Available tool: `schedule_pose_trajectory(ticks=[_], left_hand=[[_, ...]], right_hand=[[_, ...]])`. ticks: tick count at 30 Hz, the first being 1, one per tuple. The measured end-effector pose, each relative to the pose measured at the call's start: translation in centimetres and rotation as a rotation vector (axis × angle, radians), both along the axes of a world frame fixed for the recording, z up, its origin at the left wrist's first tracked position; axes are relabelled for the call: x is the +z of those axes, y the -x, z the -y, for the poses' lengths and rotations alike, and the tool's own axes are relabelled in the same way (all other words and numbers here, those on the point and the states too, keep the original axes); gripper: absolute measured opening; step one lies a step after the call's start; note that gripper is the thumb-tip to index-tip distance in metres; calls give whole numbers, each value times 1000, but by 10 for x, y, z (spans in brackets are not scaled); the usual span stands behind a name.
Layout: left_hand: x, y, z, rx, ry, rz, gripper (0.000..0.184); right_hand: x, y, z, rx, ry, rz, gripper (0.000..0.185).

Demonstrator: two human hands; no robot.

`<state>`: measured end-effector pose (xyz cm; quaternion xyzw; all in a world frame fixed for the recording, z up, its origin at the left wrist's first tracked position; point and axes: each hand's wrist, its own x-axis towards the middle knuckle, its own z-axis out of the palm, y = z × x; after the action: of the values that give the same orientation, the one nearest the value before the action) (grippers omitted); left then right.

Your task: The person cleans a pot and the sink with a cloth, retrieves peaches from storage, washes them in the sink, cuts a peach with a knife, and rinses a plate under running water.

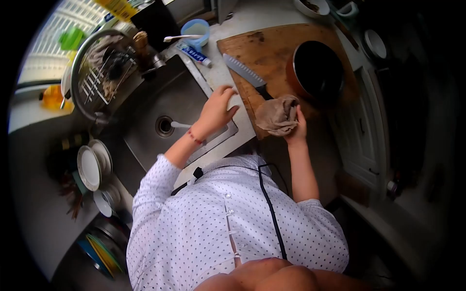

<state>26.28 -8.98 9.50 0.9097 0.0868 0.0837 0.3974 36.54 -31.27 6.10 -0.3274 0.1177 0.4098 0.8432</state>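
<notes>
My right hand (299,127) grips a crumpled brown cloth (277,115) at the near edge of a wooden cutting board (250,43). Just beyond the cloth stands a dark-inside pot (318,70) with a reddish-brown outer wall. A kitchen knife (245,71) lies on the board, its black handle running toward the cloth. Over the right rim of the sink, my left hand (216,110) hovers with fingers loosely curved and apart, holding nothing. Water runs in a thin white stream (180,125) near the drain, below my left wrist.
The metal sink (145,114) lies left, with a faucet (158,62) behind it. Near its back corner are a toothpaste tube (194,53) and a blue cup (195,31) with a toothbrush. Stacked plates (90,167) stand at far left. A white bowl (312,7) sits behind the board.
</notes>
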Motion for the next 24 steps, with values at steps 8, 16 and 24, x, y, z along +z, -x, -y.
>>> schedule_pose_trajectory(ticks=[8,16,24], left_hand=[[-18,-162,64,-515,-752,442,31],[-18,-184,83,-698,-710,241,9],[55,-120,74,-456,-60,227,14]], right_hand=[[-3,6,66,-669,84,28,42],[-1,-3,33,-848,566,680,43],[30,6,2,-452,1288,1934,50]])
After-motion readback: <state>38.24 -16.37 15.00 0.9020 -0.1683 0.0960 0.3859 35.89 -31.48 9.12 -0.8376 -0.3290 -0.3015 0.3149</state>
